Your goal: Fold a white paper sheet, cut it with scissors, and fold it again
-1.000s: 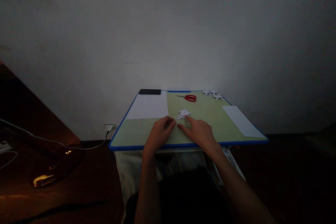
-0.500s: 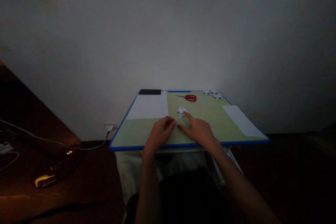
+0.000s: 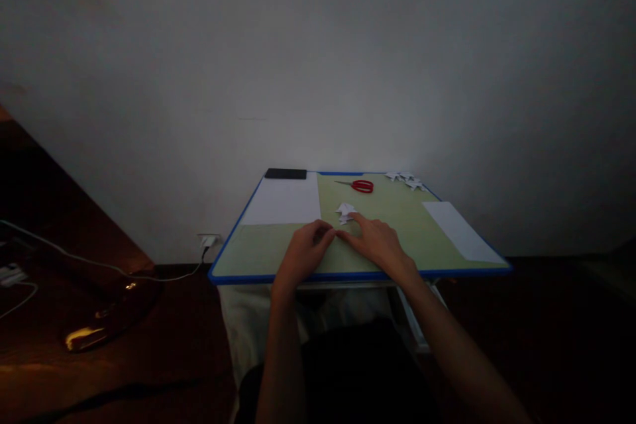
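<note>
1. Head view: folded paper (image 3: 345, 209) on bench (image 3: 271, 248), near side of red scissors (image 3: 355, 185).
2. Right hand (image 3: 380, 242): fingers apart, index at paper.
3. Left hand (image 3: 304, 250): curled, near-left of scissors; can't tell if fingers meet.

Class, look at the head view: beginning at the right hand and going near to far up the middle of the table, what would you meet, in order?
Right hand → folded white paper figure → red-handled scissors → blue far edge of the table → wall.
</note>
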{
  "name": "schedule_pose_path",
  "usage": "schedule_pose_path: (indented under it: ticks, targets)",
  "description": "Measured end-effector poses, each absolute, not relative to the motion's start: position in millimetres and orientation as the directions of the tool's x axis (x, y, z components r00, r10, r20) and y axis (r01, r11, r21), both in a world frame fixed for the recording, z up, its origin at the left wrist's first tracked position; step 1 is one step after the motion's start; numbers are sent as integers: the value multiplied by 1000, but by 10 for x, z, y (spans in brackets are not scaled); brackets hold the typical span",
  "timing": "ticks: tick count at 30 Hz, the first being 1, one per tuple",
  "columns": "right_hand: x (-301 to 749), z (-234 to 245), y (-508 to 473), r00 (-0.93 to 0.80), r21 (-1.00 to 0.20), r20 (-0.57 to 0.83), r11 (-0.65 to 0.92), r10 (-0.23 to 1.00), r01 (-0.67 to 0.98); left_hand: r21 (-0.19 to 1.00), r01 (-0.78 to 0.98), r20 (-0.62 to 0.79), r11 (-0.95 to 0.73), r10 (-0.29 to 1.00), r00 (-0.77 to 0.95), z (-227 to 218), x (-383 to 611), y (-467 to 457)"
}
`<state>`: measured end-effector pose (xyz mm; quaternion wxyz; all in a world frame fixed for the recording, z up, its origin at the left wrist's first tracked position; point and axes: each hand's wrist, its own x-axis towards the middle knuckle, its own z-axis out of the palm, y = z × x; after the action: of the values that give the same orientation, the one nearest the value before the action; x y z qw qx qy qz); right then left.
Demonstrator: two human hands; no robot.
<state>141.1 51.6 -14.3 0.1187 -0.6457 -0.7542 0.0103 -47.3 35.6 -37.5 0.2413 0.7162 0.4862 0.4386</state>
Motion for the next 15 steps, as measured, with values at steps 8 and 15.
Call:
schedule_pose_path:
  ticks: [8, 15]
  targets:
    - [1403, -140, 574, -145, -156, 150, 168, 978, 973, 774, 481, 393, -412, 908, 146, -394, -482, 364]
    - [1422, -190, 512, -155, -137, 146, 175, 977, 975, 777, 479, 390, -408, 910, 142, -393, -474, 367]
